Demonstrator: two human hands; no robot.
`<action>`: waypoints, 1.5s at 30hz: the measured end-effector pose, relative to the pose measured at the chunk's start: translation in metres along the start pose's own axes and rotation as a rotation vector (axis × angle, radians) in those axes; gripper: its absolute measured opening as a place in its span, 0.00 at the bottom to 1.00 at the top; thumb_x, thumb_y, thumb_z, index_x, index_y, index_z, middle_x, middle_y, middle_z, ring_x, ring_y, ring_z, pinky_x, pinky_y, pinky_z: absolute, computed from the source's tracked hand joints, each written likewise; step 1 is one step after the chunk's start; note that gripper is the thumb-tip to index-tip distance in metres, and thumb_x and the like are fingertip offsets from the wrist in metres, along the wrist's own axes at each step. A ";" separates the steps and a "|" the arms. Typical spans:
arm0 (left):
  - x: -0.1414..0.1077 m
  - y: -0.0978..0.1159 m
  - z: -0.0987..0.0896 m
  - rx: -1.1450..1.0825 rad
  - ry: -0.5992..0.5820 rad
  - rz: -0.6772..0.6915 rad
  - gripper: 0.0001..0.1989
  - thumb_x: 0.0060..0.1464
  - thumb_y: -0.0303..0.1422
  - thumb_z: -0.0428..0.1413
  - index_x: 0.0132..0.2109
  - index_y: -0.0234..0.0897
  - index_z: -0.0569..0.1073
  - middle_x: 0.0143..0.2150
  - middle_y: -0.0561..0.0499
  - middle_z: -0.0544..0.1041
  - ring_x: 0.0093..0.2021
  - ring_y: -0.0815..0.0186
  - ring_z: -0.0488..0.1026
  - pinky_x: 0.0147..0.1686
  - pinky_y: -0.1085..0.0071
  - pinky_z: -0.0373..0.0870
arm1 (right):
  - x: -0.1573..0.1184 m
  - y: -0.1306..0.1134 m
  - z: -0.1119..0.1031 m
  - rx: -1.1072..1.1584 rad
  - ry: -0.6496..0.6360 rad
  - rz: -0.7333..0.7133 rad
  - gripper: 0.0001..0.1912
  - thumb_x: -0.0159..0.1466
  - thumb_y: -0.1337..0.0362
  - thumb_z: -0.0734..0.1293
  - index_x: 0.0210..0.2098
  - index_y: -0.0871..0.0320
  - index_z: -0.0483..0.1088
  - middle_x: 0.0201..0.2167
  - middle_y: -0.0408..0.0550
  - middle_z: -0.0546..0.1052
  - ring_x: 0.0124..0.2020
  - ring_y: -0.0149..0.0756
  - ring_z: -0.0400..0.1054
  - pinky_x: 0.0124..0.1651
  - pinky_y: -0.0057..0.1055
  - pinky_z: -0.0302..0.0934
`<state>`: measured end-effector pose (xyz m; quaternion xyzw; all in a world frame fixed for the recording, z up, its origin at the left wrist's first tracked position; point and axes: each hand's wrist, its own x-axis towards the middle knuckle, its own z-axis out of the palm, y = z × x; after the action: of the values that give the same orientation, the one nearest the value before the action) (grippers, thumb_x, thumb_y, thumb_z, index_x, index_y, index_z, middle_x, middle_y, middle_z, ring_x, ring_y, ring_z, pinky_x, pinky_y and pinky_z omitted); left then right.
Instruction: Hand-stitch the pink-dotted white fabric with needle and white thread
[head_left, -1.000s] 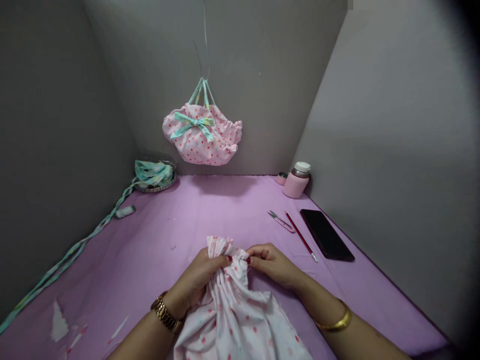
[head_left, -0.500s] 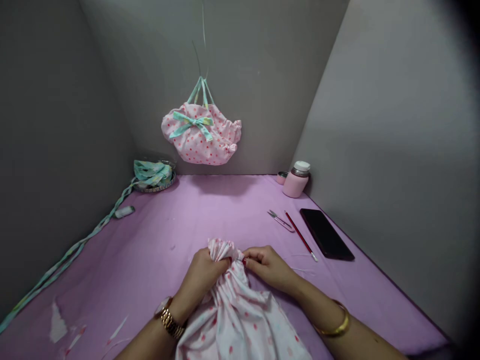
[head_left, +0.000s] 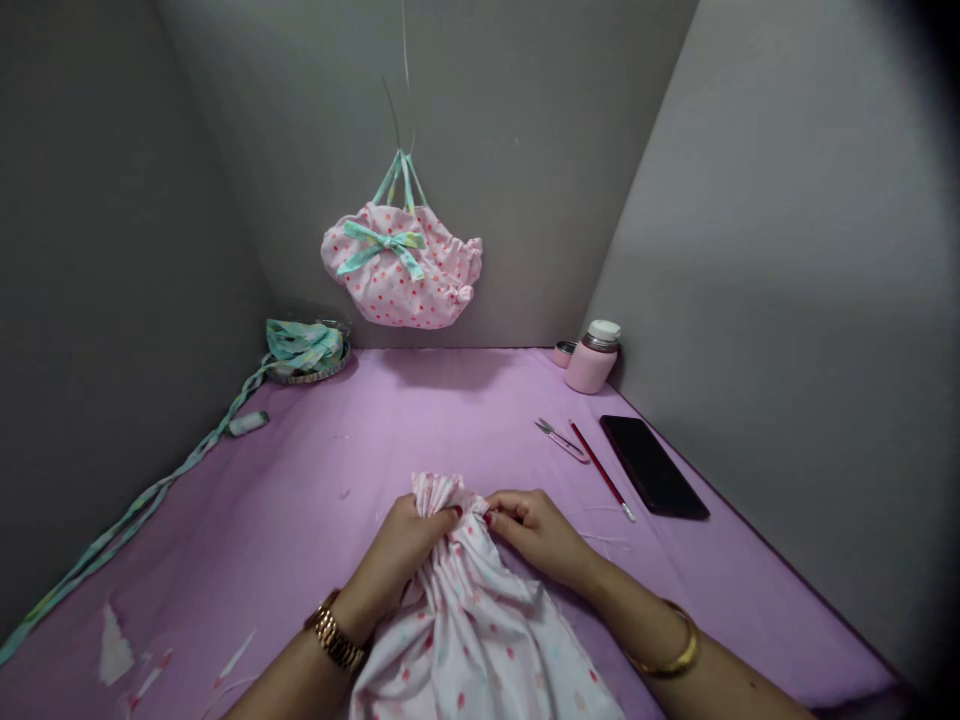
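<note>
A white and pink fabric piece with red dots [head_left: 487,640] spreads toward me over the table, its upper end bunched into tight gathers. My left hand [head_left: 409,540] is closed on the left of the gathers, thumb across the front. At the right end of the gathered edge, my right hand [head_left: 536,535] pinches the cloth between thumb and fingers. Both hands are close together near the table's middle. The cloth's lower part runs out of view at the bottom.
A dotted pink bonnet-like item [head_left: 405,270] hangs at the back. Thread snips [head_left: 561,440], a red pencil [head_left: 600,470], a phone [head_left: 652,465] and a pink jar [head_left: 591,360] are right. Left are a tray of mint fabric strips [head_left: 304,345] and white scraps [head_left: 115,650].
My left hand has shifted slightly left with the gathered cloth, and the gathers are a little more spread. My right hand keeps its pinch, nearly still.
</note>
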<state>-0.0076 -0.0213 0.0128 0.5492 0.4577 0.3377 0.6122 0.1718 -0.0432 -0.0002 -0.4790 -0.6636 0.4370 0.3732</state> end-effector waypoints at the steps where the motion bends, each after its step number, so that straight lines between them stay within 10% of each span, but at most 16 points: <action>1: 0.000 0.000 0.000 -0.044 -0.023 -0.002 0.03 0.44 0.29 0.52 0.28 0.35 0.70 0.24 0.52 0.71 0.26 0.65 0.67 0.28 0.72 0.63 | 0.000 0.000 -0.001 0.023 -0.004 -0.005 0.11 0.59 0.66 0.61 0.34 0.62 0.74 0.26 0.45 0.75 0.28 0.33 0.66 0.31 0.26 0.58; 31: -0.007 0.009 -0.001 -0.479 -0.267 -0.174 0.10 0.45 0.25 0.56 0.38 0.30 0.76 0.28 0.45 0.78 0.28 0.64 0.73 0.33 0.70 0.67 | 0.001 0.003 -0.007 0.274 -0.105 -0.011 0.15 0.59 0.56 0.65 0.35 0.62 0.75 0.30 0.47 0.77 0.35 0.37 0.69 0.42 0.33 0.61; 45: -0.005 0.004 0.002 -0.476 -0.254 -0.204 0.11 0.43 0.26 0.58 0.37 0.30 0.76 0.28 0.45 0.78 0.27 0.64 0.73 0.34 0.68 0.68 | 0.001 0.004 0.001 0.399 -0.130 0.037 0.16 0.58 0.52 0.66 0.31 0.61 0.69 0.26 0.43 0.70 0.27 0.28 0.61 0.31 0.24 0.55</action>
<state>-0.0075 -0.0259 0.0179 0.3793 0.3381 0.3008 0.8070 0.1714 -0.0417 -0.0040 -0.3785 -0.5778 0.5963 0.4091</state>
